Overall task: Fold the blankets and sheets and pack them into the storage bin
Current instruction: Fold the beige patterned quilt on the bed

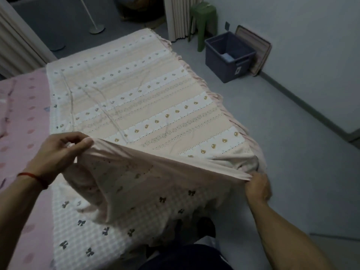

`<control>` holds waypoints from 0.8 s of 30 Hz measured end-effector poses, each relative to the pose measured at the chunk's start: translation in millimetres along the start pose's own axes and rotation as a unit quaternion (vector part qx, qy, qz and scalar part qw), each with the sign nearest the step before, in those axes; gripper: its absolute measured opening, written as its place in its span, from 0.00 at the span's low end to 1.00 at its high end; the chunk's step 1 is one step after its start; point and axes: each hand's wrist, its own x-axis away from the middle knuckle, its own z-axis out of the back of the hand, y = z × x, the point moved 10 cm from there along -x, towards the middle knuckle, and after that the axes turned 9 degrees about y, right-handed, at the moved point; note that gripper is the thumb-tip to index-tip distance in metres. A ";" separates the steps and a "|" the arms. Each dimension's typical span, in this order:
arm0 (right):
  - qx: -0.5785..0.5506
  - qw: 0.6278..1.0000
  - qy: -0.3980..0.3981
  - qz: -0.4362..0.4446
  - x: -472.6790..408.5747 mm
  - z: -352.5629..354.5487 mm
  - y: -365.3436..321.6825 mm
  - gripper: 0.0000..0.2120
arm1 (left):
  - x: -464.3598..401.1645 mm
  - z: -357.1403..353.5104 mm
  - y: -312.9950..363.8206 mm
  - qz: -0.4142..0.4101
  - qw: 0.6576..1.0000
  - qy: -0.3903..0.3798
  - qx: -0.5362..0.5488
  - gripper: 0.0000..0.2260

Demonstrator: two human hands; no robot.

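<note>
Left hand [58, 151] and right hand [258, 185] each pinch the near edge of the striped sheet [136, 98], lifted taut above the bed [23, 117]. Judgement: carry both corners level toward 12 o'clock, matching far corners. Floor at 3 o'clock is open; the storage bin [228, 57] stands at 1 o'clock, well apart.

At the frame's centre lies a soft matt cloth sheet [136, 98], a waffle-textured blanket [81, 221] lower left, and a smooth plastic storage bin [224, 61] upper right.
</note>
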 end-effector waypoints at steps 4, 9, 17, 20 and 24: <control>-0.003 1.000 0.009 -0.027 -32.4 28.3 34.3 0.08 | -18.1 9.5 -22.2 0.019 0.998 0.047 -0.036 0.08; -0.043 0.996 -0.084 -0.004 -78.1 44.0 48.4 0.11 | -24.5 -9.7 -45.5 0.037 0.992 0.038 -0.118 0.09; -0.138 0.935 -0.325 0.033 -107.9 109.3 14.8 0.08 | -7.0 -27.5 -67.9 0.085 0.982 0.057 -0.162 0.11; -0.141 0.905 -0.401 0.033 -102.3 131.3 0.0 0.08 | 0.6 -26.5 -70.3 0.095 0.979 0.074 -0.162 0.11; -0.201 0.892 -0.403 0.032 -103.5 153.8 -19.0 0.13 | 7.9 -24.3 -77.0 0.098 0.977 0.071 -0.175 0.11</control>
